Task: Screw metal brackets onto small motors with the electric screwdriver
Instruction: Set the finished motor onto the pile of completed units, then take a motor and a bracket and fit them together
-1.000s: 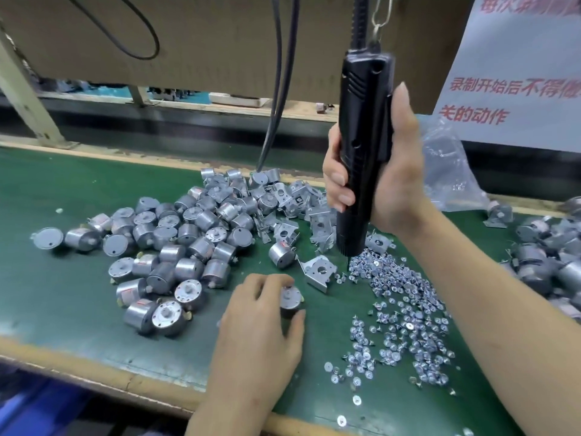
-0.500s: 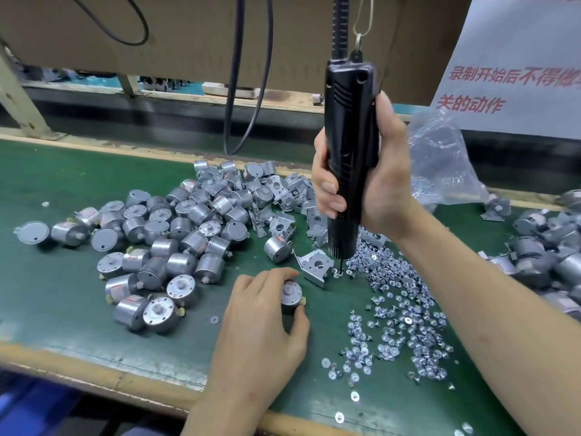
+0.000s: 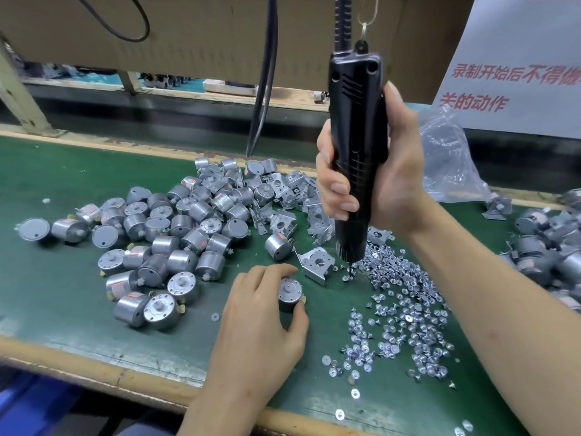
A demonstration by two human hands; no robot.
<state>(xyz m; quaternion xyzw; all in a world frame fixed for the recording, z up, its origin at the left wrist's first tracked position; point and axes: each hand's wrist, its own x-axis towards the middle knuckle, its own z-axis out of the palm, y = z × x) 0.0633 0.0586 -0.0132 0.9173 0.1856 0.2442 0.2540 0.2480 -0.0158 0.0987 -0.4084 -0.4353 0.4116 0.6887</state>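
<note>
The right hand (image 3: 393,184) grips the driver (image 3: 355,136), whose bit (image 3: 350,268) should seat squarely on one of the screws (image 3: 405,297), while the left hand (image 3: 261,313) pinches a motor (image 3: 290,292) upright.

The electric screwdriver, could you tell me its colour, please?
The screwdriver is black; head view shows it best.

A green-topped bench (image 3: 63,171) (wood-edged) sits below a cardboard panel (image 3: 204,33), a red-lettered white sign (image 3: 518,58) at right.

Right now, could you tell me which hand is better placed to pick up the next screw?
I'd say the right hand: it grips the electric screwdriver upright, its bit tip down at the edge of the screw pile. The left hand is busy holding a motor on the mat.
</note>
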